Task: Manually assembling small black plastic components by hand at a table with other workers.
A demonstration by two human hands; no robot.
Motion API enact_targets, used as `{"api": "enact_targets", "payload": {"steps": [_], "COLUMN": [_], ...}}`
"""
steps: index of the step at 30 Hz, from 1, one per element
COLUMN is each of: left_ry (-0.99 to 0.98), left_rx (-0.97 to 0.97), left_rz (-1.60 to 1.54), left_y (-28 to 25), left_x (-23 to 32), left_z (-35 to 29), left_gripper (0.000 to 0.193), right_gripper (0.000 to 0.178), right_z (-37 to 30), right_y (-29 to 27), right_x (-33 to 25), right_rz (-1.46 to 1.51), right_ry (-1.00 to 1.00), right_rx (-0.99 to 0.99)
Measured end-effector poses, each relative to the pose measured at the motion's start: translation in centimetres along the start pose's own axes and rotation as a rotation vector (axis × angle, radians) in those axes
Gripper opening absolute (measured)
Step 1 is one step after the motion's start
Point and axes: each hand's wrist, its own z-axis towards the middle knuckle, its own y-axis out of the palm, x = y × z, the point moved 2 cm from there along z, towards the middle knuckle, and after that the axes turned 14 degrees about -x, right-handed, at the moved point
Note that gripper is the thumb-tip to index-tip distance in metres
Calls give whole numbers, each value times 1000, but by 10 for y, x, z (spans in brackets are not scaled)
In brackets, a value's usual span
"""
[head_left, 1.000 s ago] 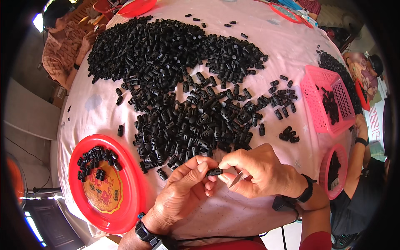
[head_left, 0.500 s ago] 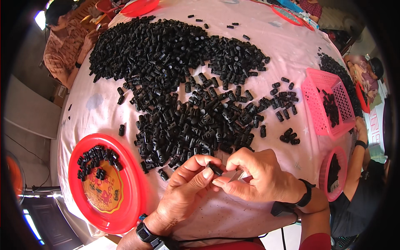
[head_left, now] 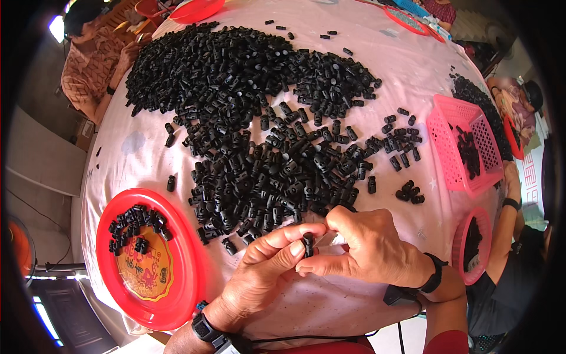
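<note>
Between the thumb and forefinger of my left hand [head_left: 262, 268] a small black cord lock [head_left: 308, 244] stands roughly upright. My right hand [head_left: 377, 248] is closed just beside it, its thumb and bent forefinger pinching a small pale, shiny piece [head_left: 337, 241] whose kind I cannot make out. The right thumb tip lies close by the cord lock's lower end; whether they touch is unclear. Just beyond my hands spreads a loose heap of cord locks [head_left: 271, 177]. A red round tray [head_left: 186, 277] at my left bears several more on its printed middle.
A larger black heap [head_left: 206, 71] covers the far left of the pink-white cloth [head_left: 401, 65]. A pink basket [head_left: 439, 144] and a round pink basket [head_left: 486, 248] stand at the right, each with black parts. Co-workers sit at the left [head_left: 94, 65] and right edges.
The cord lock in my left fingers has turned from lying slanted to nearly upright. My right hand has shifted slightly, its thumb now lower and straighter.
</note>
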Motion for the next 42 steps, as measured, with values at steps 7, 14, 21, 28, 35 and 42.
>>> {"api": "enact_targets", "payload": {"steps": [7, 14, 21, 28, 35, 42], "left_ry": [-40, -29, -8, -3, -13, 3], "left_rx": [24, 16, 101, 30, 86, 51], "left_rz": [-48, -91, -131, -121, -125, -149], "left_y": [-1, 1, 0, -5, 0, -3], "left_x": [-4, -4, -8, -10, -9, -12], "left_z": [-2, -1, 1, 0, 1, 0], "left_gripper": [33, 33, 28, 30, 29, 27], "right_gripper": [53, 50, 51, 51, 51, 52], "right_z": [1, 0, 2, 2, 2, 3], "right_y": [0, 2, 3, 2, 2, 2], "right_x": [-3, -1, -1, -2, -2, -3], "right_rz": [-72, -116, -120, -139, -162, -190], "right_ry": [-27, -30, -11, -8, -23, -22], "right_rx": [53, 43, 51, 35, 28, 35]}}
